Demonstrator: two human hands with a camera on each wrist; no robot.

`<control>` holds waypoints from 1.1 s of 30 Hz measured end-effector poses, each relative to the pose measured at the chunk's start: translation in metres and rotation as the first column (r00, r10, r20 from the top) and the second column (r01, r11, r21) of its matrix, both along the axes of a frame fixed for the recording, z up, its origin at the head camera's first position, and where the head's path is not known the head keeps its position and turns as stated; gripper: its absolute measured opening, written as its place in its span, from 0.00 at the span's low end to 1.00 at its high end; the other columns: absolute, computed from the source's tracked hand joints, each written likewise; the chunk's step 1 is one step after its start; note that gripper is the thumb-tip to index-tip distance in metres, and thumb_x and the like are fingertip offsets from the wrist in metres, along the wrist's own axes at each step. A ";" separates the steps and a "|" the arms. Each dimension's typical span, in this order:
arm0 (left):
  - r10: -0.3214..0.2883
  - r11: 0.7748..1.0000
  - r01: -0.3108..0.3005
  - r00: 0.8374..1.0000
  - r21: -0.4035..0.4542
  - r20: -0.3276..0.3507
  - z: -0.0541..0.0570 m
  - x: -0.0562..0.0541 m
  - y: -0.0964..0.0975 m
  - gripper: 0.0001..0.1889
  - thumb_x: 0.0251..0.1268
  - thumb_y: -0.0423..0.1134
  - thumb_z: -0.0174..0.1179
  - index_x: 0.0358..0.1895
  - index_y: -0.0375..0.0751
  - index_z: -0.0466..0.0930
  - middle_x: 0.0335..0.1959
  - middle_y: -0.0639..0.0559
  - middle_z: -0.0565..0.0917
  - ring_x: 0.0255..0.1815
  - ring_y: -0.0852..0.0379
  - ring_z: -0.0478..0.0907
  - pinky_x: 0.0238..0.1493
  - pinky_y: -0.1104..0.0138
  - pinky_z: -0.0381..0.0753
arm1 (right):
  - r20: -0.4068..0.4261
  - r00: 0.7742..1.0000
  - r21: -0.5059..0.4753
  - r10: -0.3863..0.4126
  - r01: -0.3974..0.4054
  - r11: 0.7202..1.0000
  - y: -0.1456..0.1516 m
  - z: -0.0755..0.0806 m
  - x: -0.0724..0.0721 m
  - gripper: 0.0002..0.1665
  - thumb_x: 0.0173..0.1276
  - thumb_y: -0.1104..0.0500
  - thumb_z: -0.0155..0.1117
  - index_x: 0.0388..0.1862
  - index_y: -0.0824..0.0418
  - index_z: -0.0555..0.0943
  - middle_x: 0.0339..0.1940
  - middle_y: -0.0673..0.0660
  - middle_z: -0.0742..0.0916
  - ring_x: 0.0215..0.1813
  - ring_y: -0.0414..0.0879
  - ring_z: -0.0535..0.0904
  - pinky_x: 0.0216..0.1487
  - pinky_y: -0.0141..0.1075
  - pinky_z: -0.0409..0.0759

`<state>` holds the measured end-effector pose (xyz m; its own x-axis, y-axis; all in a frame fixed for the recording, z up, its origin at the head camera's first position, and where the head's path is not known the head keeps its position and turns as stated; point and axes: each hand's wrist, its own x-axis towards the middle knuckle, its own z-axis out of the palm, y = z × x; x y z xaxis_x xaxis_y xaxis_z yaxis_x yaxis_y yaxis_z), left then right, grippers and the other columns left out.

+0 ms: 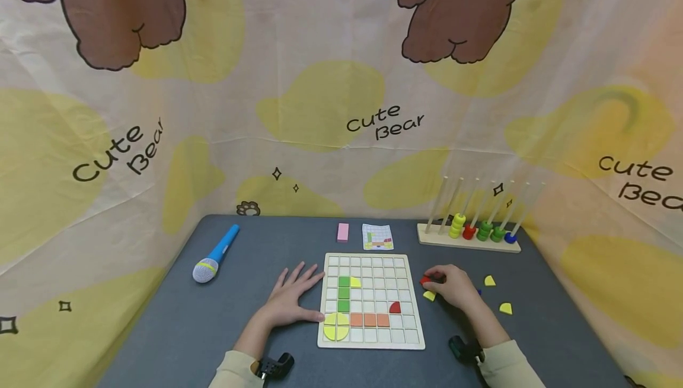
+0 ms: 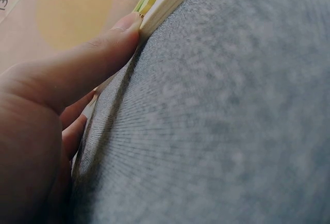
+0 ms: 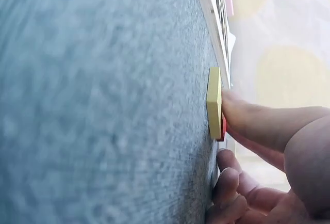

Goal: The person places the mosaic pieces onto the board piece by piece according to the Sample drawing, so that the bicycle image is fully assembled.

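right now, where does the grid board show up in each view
Head: the grid board lies low, just right of centre, between the left hand and right hand.
Left wrist: only part of the grid board shows, at the top edge, by the thumb tip.
Right wrist: the grid board is a narrow slanting strip at the top, right of centre.
Shared landmark: the grey tabletop.

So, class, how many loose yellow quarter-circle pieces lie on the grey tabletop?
3: one yellow piece beside the small red piece in the right hand, a second and third farther right; that hand may hide more.
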<state>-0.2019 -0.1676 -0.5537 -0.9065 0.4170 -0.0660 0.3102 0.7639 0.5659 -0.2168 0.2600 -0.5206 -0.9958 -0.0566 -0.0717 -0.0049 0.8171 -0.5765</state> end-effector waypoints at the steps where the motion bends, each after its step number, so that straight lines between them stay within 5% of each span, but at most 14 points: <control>1: 0.000 1.000 0.000 1.000 -0.001 0.000 0.000 0.000 0.000 0.55 0.44 0.75 0.68 0.79 0.66 0.59 0.83 0.59 0.54 0.85 0.45 0.38 0.79 0.40 0.29 | 0.007 1.000 -0.007 -0.009 0.009 1.000 -0.001 0.000 0.000 0.17 0.62 0.53 0.76 0.47 0.59 0.87 0.43 0.56 0.86 0.45 0.51 0.78 0.48 0.49 0.79; 10: -0.011 1.000 0.011 1.000 -0.006 -0.004 0.003 0.001 0.001 0.55 0.45 0.75 0.68 0.79 0.62 0.60 0.83 0.57 0.55 0.85 0.44 0.39 0.79 0.40 0.31 | 0.038 0.998 -0.112 -0.051 0.055 0.992 -0.006 0.006 0.001 0.14 0.62 0.62 0.76 0.43 0.63 0.81 0.31 0.55 0.81 0.34 0.48 0.74 0.33 0.36 0.72; 15: -0.010 1.000 0.010 1.000 -0.004 0.000 0.004 0.001 0.001 0.54 0.46 0.74 0.68 0.79 0.62 0.60 0.83 0.56 0.55 0.85 0.44 0.39 0.79 0.39 0.30 | -0.009 0.999 -0.096 -0.047 0.045 0.994 -0.005 0.009 0.003 0.17 0.65 0.61 0.73 0.51 0.61 0.83 0.33 0.55 0.82 0.34 0.48 0.74 0.33 0.36 0.72; 20: -0.006 1.000 0.006 1.000 -0.013 0.003 0.004 0.001 0.001 0.54 0.46 0.75 0.67 0.79 0.62 0.59 0.83 0.57 0.54 0.85 0.44 0.38 0.79 0.39 0.29 | -0.051 0.995 -0.123 -0.082 0.075 0.989 -0.010 0.016 0.007 0.11 0.65 0.59 0.74 0.43 0.61 0.84 0.33 0.55 0.85 0.34 0.47 0.76 0.33 0.35 0.76; 26: -0.006 1.000 0.006 1.000 -0.005 0.003 0.005 0.001 0.001 0.54 0.46 0.74 0.68 0.79 0.61 0.60 0.83 0.56 0.55 0.85 0.44 0.39 0.79 0.39 0.30 | -0.001 0.995 -0.215 -0.098 0.096 0.972 -0.021 0.022 0.017 0.11 0.63 0.57 0.75 0.39 0.61 0.84 0.31 0.54 0.85 0.31 0.47 0.76 0.30 0.34 0.77; 33: -0.005 1.000 0.005 1.000 0.001 0.000 0.004 0.001 0.001 0.55 0.46 0.74 0.68 0.79 0.62 0.60 0.83 0.56 0.55 0.85 0.44 0.38 0.79 0.40 0.30 | -0.006 0.999 -0.243 -0.046 0.043 0.969 -0.033 0.014 0.026 0.06 0.63 0.60 0.75 0.36 0.58 0.85 0.29 0.50 0.86 0.30 0.45 0.76 0.29 0.31 0.77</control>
<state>-0.2007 -0.1663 -0.5492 -0.9043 0.4219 -0.0658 0.3140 0.7615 0.5670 -0.1905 0.2271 -0.5067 -0.9984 -0.0261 -0.0495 0.0205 0.6522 -0.7577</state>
